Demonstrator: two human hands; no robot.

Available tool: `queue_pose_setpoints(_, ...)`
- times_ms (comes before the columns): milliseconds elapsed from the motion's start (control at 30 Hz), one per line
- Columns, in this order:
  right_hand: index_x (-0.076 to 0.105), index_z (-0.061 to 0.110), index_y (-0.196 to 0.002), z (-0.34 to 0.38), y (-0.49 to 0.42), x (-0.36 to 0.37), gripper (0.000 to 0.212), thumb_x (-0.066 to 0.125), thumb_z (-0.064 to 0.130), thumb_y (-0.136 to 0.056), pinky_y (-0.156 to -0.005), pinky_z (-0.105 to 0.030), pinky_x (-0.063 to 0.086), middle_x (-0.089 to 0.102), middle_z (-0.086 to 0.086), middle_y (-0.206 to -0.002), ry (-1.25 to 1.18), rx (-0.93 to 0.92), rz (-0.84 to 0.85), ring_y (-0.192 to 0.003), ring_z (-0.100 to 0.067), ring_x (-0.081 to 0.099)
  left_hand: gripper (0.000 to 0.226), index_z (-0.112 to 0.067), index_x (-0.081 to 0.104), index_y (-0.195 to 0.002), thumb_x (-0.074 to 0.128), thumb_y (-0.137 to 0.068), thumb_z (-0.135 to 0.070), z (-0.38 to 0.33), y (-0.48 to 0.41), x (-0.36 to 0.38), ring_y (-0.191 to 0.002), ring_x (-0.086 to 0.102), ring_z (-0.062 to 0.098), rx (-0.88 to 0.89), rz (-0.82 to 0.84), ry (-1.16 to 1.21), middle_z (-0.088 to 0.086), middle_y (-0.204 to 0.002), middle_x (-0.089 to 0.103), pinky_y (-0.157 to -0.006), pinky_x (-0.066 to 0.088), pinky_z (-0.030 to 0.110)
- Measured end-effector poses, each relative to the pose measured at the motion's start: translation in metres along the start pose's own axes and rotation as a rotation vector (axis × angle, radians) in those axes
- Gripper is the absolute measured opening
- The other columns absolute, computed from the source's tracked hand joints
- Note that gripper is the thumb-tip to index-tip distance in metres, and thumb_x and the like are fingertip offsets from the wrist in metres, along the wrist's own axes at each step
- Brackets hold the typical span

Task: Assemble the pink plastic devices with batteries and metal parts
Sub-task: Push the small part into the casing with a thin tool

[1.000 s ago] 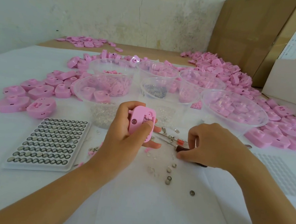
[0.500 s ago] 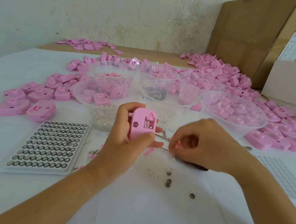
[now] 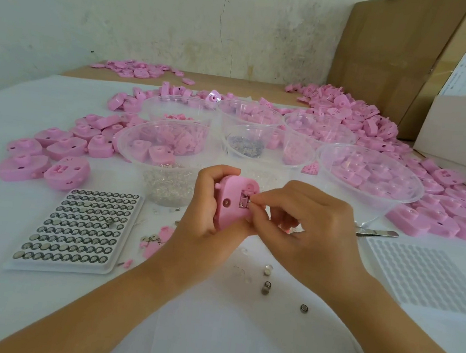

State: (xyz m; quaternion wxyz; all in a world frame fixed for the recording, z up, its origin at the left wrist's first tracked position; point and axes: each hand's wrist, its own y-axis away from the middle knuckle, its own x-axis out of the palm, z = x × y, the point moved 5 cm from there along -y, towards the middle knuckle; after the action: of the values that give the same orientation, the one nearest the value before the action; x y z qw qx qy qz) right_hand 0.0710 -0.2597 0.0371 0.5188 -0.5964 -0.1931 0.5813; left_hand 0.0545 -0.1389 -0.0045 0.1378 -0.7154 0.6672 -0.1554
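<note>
While gripped by the left hand (image 3: 209, 221), pink device (image 3: 230, 192) between the 2 hands, right hand (image 3: 314, 228) pinching its metal part (image 3: 243, 201).

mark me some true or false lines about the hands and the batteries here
1. The left hand grips a pink device. True.
2. The right hand pinches a small part at the device's open compartment. True.
3. The filled battery tray lies right of both hands. False: it lies to their left.
4. The loose button cells sit in a clear bowl. False: they lie on the white table cover, near the right forearm.
</note>
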Motion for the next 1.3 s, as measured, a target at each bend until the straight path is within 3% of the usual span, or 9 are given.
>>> queue_pose_setpoints(133, 0.072, 0.008, -0.068, 0.003, 0.0, 0.001, 0.007, 0.068, 0.005, -0.073, -0.039, -0.028, 0.043, 0.053, 0.0, -0.051, 0.041, -0.058, 0.014, -0.045, -0.011, 0.045, 0.047, -0.03, 0.043, -0.108, 0.064, -0.071, -0.009, 0.0, -0.001, -0.002, -0.075, 0.061, 0.007, 0.003, -0.021, -0.004, -0.013, -0.088, 0.061, -0.068, 0.053, 0.021)
queue_pose_setpoints(233, 0.073, 0.011, -0.072, -0.004, -0.006, -0.006, 0.007, 0.066, 0.008, -0.074, -0.046, -0.021, 0.043, 0.053, 0.001, -0.051, -0.106, 0.016, 0.069, -0.046, -0.008, 0.046, 0.044, -0.024, 0.042, -0.11, 0.062, -0.078, 0.0, 0.001, -0.002, -0.005, -0.082, 0.065, 0.005, 0.01, -0.032, 0.048, -0.002, -0.097, 0.059, -0.069, 0.054, 0.02)
queue_pose_setpoints(300, 0.072, 0.016, -0.069, -0.025, -0.012, -0.01, 0.007, 0.069, 0.013, -0.075, -0.048, -0.019, 0.041, 0.056, -0.002, -0.051, -0.275, 0.225, 0.23, -0.046, -0.01, 0.046, 0.042, -0.023, 0.043, -0.11, 0.058, -0.077, -0.001, 0.003, -0.002, -0.007, -0.093, 0.067, 0.01, 0.003, -0.04, 0.087, 0.003, -0.102, 0.06, -0.072, 0.055, 0.023)
queue_pose_setpoints(433, 0.075, 0.028, -0.074, -0.054, 0.004, 0.002, 0.005, 0.071, 0.028, -0.071, -0.049, -0.018, 0.042, 0.067, -0.004, -0.059, -0.307, 0.471, 0.818, -0.049, -0.02, 0.055, 0.042, -0.025, 0.042, -0.11, 0.056, -0.081, 0.004, 0.004, -0.003, -0.009, -0.099, 0.066, 0.013, -0.004, -0.068, 0.093, 0.008, -0.107, 0.058, -0.073, 0.055, 0.023)
queue_pose_setpoints(567, 0.074, 0.037, -0.076, -0.051, 0.017, 0.017, 0.015, 0.076, 0.021, -0.074, -0.05, -0.021, 0.037, 0.065, -0.003, -0.058, -0.284, 0.483, 0.984, -0.047, -0.011, 0.047, 0.046, -0.024, 0.042, -0.109, 0.049, -0.086, 0.016, 0.003, -0.003, -0.007, -0.096, 0.066, 0.011, -0.011, -0.073, 0.08, 0.008, -0.106, 0.058, -0.072, 0.055, 0.022)
queue_pose_setpoints(700, 0.073, 0.038, -0.076, -0.049, 0.02, 0.023, 0.015, 0.077, 0.023, -0.073, -0.05, -0.015, 0.037, 0.065, 0.004, -0.056, -0.224, 0.482, 1.036, -0.046, -0.004, 0.046, 0.046, -0.023, 0.042, -0.108, 0.048, -0.085, 0.017, 0.001, -0.003, -0.007, -0.096, 0.066, 0.011, -0.011, -0.08, 0.076, 0.013, -0.11, 0.056, -0.071, 0.055, 0.022)
queue_pose_setpoints(933, 0.071, 0.027, -0.073, -0.044, 0.018, 0.023, 0.011, 0.074, 0.017, -0.073, -0.051, -0.013, 0.039, 0.058, 0.009, -0.056, -0.192, 0.442, 1.012, -0.048, -0.001, 0.049, 0.045, -0.023, 0.043, -0.11, 0.051, -0.086, 0.014, 0.007, -0.003, -0.009, -0.094, 0.067, 0.011, -0.027, -0.059, 0.073, -0.003, -0.094, 0.068, -0.072, 0.056, 0.024)
queue_pose_setpoints(1133, 0.068, 0.019, -0.066, -0.037, -0.002, 0.007, 0.02, 0.075, 0.001, -0.07, -0.058, -0.019, 0.053, 0.069, 0.001, -0.064, -0.421, 0.476, 0.537, -0.055, -0.01, 0.064, 0.044, -0.027, 0.042, -0.111, 0.059, -0.076, -0.006, 0.009, -0.002, -0.008, -0.094, 0.067, 0.011, -0.049, -0.049, 0.023, -0.008, -0.096, 0.068, -0.077, 0.058, 0.034)
queue_pose_setpoints(1300, 0.069, 0.019, -0.069, -0.025, -0.003, 0.006, 0.025, 0.074, -0.005, -0.071, -0.06, -0.015, 0.051, 0.068, 0.005, -0.064, -0.504, 0.396, 0.214, -0.059, -0.006, 0.065, 0.044, -0.027, 0.042, -0.108, 0.062, -0.084, 0.004, 0.007, -0.003, -0.003, -0.083, 0.065, 0.005, -0.043, -0.045, 0.07, 0.011, -0.108, 0.054, -0.07, 0.054, 0.019)
